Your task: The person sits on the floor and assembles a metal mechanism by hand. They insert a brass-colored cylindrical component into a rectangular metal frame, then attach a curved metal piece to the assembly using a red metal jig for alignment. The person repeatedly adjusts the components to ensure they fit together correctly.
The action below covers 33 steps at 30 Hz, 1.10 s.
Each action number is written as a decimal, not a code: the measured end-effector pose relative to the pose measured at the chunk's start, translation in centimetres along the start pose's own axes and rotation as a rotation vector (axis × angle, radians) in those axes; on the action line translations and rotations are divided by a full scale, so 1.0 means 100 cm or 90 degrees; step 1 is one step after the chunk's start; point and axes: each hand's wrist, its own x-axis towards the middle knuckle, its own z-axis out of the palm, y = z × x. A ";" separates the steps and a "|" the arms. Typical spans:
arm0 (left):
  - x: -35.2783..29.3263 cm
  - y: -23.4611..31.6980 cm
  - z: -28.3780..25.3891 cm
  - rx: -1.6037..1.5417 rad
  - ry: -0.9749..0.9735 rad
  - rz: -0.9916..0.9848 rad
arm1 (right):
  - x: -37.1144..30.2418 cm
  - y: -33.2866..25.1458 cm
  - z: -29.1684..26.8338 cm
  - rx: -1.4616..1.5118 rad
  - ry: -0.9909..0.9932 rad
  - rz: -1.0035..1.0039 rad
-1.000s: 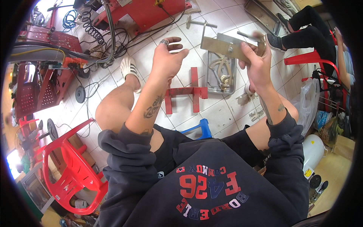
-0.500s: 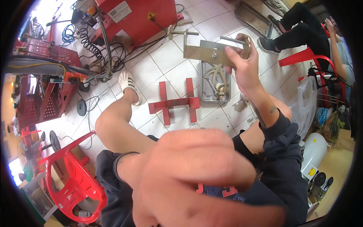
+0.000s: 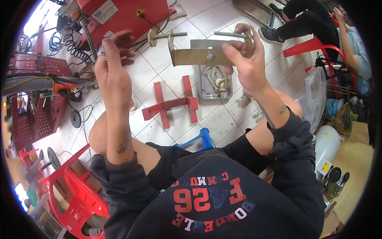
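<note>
My right hand (image 3: 251, 65) is closed round the right end of a brass-coloured metal bracket (image 3: 189, 57), thumb on its front plate. A bolt head sits in the middle of that plate. From the bracket's upturned ends two threaded bolts point toward each other; the left bolt (image 3: 171, 35) has a block-like end piece, and the right bolt (image 3: 230, 34) runs beside my fingers. My left hand (image 3: 113, 65) is raised apart from the bracket, to its left, fingers spread and nothing visible in them.
Below lie a red metal frame (image 3: 171, 106) and a grey metal tray (image 3: 215, 96) with metal parts. A blue stool (image 3: 205, 139) shows between my legs. Far left stands a red machine (image 3: 147, 6) with cables; a seated person (image 3: 306, 24) is far right, a red chair (image 3: 75, 199) near left.
My left hand has moved from close in front of the camera, out to the far left, and its fingers have opened. The view has shifted slightly; my right hand still holds the bracket.
</note>
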 end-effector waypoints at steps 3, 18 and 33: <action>-0.002 -0.015 0.005 -0.073 -0.065 -0.077 | -0.001 0.002 0.001 0.000 -0.016 0.005; -0.019 -0.021 0.021 -0.121 -0.056 -0.135 | 0.003 0.002 0.000 0.047 0.032 0.034; -0.022 -0.023 0.025 -0.236 -0.096 -0.145 | 0.003 0.002 0.000 0.028 0.032 0.062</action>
